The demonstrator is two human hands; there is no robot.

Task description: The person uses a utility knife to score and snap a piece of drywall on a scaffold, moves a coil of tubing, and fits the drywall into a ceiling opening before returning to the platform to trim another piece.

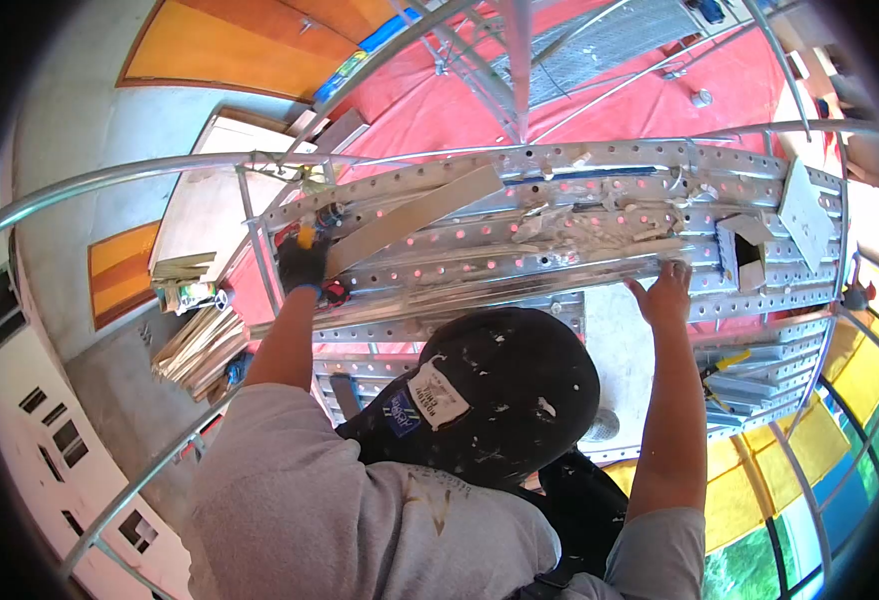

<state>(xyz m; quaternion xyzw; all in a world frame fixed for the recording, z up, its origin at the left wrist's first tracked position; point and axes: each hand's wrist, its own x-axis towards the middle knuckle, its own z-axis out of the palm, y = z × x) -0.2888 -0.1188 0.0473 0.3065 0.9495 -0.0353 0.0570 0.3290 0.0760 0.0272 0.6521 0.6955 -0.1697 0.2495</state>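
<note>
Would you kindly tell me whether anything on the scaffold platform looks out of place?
Crumpled wrapping lies strewn over the perforated metal planks, beyond the right hand, like loose litter. The flat board beside the left hand lies aslant, not along the planks.

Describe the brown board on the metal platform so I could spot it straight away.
Start at the metal platform full of round holes, beyond the black cap. On its left part, look beside the dark-gloved left hand. The brown board slants up and right from there: flat and plain, much wider than the long shiny strips nearby.
</note>
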